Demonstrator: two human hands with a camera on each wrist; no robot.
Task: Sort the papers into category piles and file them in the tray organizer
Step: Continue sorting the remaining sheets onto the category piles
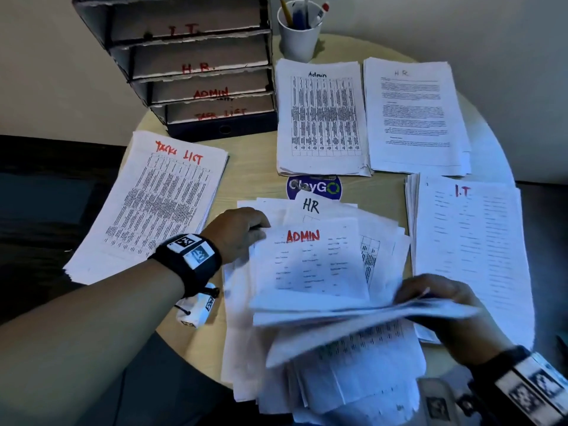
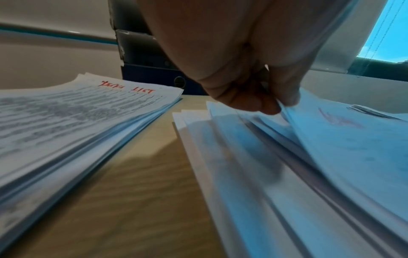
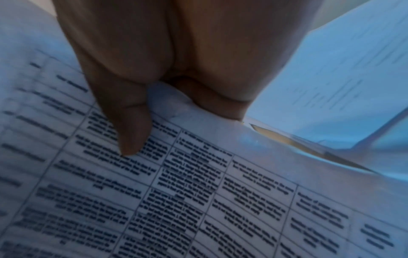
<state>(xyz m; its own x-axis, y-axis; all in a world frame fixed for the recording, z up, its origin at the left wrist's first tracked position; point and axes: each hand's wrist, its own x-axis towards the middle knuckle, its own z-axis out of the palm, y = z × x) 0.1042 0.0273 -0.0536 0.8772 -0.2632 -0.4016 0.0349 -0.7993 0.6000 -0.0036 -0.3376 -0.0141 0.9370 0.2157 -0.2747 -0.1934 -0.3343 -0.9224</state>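
The tray organizer (image 1: 196, 66) at 11 o'clock carries red handwritten labels, top to bottom: "I.T.", "H.R.", "ADMIN", "TASK LIST". At 9 o'clock a pile (image 1: 153, 207) is headed "TASK LIST" in red. At 12 o'clock a table sheet (image 1: 322, 118) reads "Admin" in black; beside it at 1 o'clock a sheet (image 1: 415, 115) reads "H.R." At 3 o'clock a pile (image 1: 467, 238) reads "I.T" in red. A round blue sticker (image 1: 313, 187) at centre reads "ClayGO". In the loose heap, one sheet (image 1: 313, 207) shows "HR" in black, another (image 1: 307, 259) "ADMIN" in red.
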